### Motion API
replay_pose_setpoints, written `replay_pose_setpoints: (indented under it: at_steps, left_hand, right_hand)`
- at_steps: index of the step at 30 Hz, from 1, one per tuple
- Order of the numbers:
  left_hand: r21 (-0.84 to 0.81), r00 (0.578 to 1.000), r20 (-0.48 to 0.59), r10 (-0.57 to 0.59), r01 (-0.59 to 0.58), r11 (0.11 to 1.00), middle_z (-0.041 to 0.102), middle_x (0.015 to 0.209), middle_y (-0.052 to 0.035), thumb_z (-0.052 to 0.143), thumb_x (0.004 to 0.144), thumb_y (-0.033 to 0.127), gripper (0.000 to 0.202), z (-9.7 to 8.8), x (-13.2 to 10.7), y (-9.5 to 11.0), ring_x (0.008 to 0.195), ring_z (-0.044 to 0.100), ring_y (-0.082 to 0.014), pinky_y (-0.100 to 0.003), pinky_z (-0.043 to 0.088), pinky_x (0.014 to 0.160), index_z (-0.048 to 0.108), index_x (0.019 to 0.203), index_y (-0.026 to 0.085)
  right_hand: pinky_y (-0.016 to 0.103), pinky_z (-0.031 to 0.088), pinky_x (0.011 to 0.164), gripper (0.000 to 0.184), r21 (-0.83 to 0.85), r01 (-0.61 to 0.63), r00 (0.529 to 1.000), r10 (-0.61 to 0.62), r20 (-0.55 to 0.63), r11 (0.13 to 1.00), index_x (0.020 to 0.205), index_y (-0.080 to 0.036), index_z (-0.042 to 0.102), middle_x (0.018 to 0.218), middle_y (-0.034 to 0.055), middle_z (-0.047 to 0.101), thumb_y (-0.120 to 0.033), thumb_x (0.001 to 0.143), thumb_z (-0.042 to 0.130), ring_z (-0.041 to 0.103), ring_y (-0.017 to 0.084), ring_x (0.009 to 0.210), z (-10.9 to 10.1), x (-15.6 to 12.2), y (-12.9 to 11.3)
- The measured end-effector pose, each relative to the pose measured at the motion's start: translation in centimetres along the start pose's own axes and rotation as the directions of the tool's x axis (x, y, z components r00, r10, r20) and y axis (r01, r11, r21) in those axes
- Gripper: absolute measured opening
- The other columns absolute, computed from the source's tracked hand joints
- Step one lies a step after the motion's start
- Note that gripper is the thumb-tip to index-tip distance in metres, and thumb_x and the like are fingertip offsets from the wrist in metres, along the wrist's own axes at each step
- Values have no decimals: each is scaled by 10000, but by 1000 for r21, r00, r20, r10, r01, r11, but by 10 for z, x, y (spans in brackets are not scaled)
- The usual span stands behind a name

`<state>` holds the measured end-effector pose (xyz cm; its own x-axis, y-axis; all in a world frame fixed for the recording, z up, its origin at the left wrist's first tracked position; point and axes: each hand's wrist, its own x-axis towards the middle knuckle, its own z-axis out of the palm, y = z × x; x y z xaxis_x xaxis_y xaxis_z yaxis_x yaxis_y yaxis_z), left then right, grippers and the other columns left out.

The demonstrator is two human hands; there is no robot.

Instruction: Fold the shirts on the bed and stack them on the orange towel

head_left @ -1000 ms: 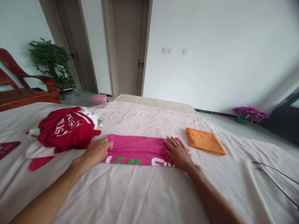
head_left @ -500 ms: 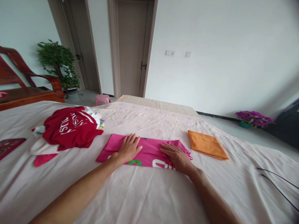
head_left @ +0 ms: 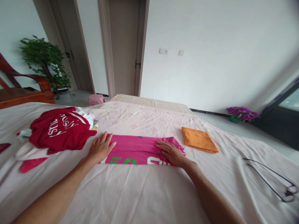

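Observation:
A pink garment [head_left: 135,146] with green and white lettering lies folded into a long flat strip in front of me. My left hand [head_left: 101,147] rests flat on its left end, fingers stretched out. On the right end lies my right hand [head_left: 170,153], palm down with the fingers extended. Neither hand grips the cloth. Beyond my right hand is a folded orange cloth [head_left: 199,140]. To the left of my left hand sits a loose heap of clothes, topped by a red garment [head_left: 63,130] with white lettering.
A patterned pale bedsheet [head_left: 130,193] covers the surface. Eyeglasses [head_left: 283,194] lie at the right, and part of a dark red item [head_left: 4,147] shows at the left edge. Past the bed stand a pink stool [head_left: 96,99], a wooden bench [head_left: 28,96] and purple flowers [head_left: 243,113].
My left hand has slid left along the pink garment to its end, while my right hand stays on the right part. The view has turned right, bringing the whole eyeglasses into sight.

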<state>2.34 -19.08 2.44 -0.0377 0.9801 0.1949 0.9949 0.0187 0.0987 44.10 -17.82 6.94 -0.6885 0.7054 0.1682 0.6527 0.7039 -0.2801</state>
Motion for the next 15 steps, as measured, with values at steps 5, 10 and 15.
replay_pose_setpoints:
  at_steps: [5,10,15]
  left_hand:
    - [63,998,-61,-6,10,998,473,1491,-224,329,973,416,624,6,0,-8,1406,402,-316,-452,257,1157,370,1494,75]
    - [114,996,-92,13,-3,993,493,1458,-251,317,974,389,618,7,-3,-10,1374,425,-337,-440,298,1132,398,1453,7]
    - [128,997,-50,-63,69,989,579,1325,-250,328,957,429,602,-10,-13,-7,1234,533,-352,-463,396,1025,452,1403,44]
  right_hand:
    - [386,388,1143,508,12,-137,987,138,-82,990,1473,-195,462,1483,79,504,-407,1065,247,464,196,1372,-12,7,-8]
    - [519,302,1172,526,-330,-102,992,73,-99,939,1529,-181,359,1558,114,382,-394,1048,344,323,273,1456,18,5,-2]
    - [499,292,1177,536,-425,-66,992,12,-129,903,1540,-190,337,1544,106,408,-390,1044,369,354,273,1439,36,0,7]
